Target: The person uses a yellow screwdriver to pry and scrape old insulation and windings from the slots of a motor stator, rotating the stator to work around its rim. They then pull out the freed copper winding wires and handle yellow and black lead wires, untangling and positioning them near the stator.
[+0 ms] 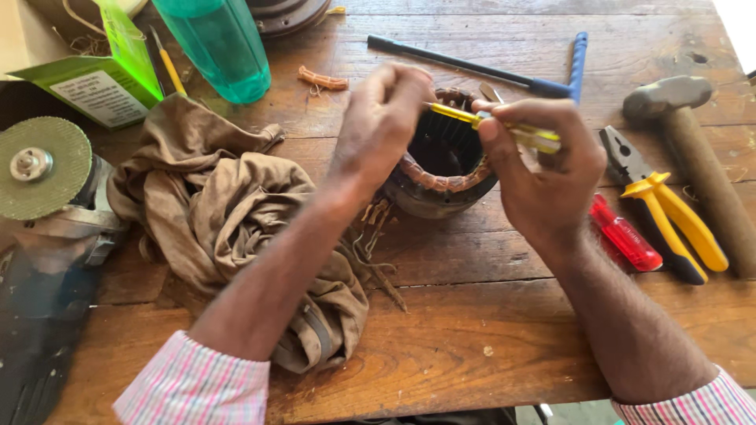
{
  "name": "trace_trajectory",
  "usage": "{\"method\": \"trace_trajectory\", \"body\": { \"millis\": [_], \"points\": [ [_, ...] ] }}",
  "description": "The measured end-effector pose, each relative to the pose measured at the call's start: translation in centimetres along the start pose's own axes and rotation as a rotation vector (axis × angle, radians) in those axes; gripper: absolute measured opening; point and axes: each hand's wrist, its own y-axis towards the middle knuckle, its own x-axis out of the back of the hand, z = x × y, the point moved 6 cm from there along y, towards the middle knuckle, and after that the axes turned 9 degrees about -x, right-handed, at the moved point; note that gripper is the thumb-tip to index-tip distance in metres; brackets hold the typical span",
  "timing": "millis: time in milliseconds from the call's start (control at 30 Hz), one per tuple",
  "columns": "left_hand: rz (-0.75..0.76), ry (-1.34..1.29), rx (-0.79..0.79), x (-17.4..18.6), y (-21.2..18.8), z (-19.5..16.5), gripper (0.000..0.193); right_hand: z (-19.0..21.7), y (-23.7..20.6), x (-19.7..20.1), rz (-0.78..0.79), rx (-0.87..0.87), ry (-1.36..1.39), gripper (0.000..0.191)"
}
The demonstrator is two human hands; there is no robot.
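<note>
**A:** So we've got the motor stator sitting mid-bench on the wooden table, coils already in the slots, copper ends bunched around the rim. Looks like we're well into the winding work, more tidying than starting, I'd guess.

**B:** Agreed. Our right hand is closed around the yellow-handled tool, tip laid across the stator's mouth. Left hand is pinched narrow at the rim, fingers curled on something small, can't tell what.

**A:** Loose wire tails hanging out the front aren't tied off, so that's left, we reckon.

**B:** Textures: dull steel shell, ribbed dark bore, reddish copper. Crumpled brown cloth beside it, soft and floppy. Pliers with yellow grips, red screwdriver, hammer lie untouched to the right.
</note>
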Motion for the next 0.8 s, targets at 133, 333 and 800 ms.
{"method": "trace_trajectory", "body": {
  "millis": [133,333,800],
  "points": [
    [0.25,0.22,0.04,-0.2,-1.3,-1.7,0.073,0.8,-0.2,0.0,-0.012,-0.078,0.102,0.011],
    [-0.017,0.155,-0.053,-0.8,-4.6,-1.9,0.073,4.9,-1.0,-0.8,0.031,0.195,-0.19,0.014],
    [-0.008,-0.037,-0.078,-0.9,-5.0,-0.9,0.066,5.9,-1.3,-1.1,0.053,0.195,-0.281,0.014]
  ]
}}
